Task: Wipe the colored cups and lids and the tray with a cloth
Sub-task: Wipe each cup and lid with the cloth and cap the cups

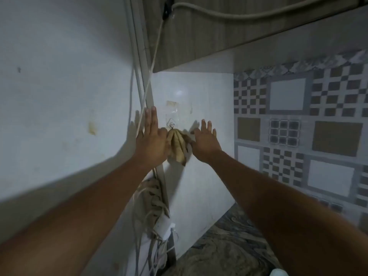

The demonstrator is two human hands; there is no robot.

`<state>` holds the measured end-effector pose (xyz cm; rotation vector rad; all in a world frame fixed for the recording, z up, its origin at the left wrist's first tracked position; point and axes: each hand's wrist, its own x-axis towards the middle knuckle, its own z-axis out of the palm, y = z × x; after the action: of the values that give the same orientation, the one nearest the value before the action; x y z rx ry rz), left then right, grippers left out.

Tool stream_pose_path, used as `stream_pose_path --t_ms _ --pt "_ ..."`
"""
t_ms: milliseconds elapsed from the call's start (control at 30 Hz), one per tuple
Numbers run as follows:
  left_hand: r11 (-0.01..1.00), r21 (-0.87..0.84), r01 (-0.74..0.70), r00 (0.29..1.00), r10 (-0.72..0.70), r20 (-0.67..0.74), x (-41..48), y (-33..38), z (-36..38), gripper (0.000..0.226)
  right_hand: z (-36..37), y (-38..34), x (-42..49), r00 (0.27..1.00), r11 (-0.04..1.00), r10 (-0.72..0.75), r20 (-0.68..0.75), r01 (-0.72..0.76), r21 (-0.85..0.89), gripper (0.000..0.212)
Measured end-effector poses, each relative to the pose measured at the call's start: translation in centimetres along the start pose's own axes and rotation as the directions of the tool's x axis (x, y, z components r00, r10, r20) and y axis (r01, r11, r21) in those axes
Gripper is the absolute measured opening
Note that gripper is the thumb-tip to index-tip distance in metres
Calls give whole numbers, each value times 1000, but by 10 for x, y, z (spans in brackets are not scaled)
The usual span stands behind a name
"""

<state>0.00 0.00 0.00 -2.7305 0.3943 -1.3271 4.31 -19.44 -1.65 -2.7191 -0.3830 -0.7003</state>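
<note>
With our left hand (151, 140) and right hand (205, 144) splayed, grasping nothing, beside the cloth (178, 147), we judged it best lifted up off its hook (171, 124).

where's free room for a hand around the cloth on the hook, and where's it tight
Free: white wall right of the cloth up to the patterned tiles, and below it down to the marbled counter. Tight: the corner left of it, where cables and a power strip run beside the left hand.
</note>
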Motion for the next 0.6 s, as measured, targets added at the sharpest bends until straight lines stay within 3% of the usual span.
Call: stream_pose_path --t_ms 133,233,400,500,600 --pt "985 173 4 998 7 -60 4 0 9 21 13 -6 22 998 992 44 -41 -38 123 43" --pt "988 155 4 998 5 -56 7 -7 13 13 12 -7 29 996 989 54 -77 -42 143 37" --pt "996 84 -38 992 47 -115 9 -9 -10 13 -20 -2 34 961 981 48 -273 6 192 33" --pt "996 -34 -83 978 75 -194 11 -13 -30 14 -43 -1 33 937 981 -5 -348 71 178 25" --pt "949 -288 -128 977 71 -202 12 -10 -46 4 -65 -4 23 920 973 -45 -388 128 191 20"
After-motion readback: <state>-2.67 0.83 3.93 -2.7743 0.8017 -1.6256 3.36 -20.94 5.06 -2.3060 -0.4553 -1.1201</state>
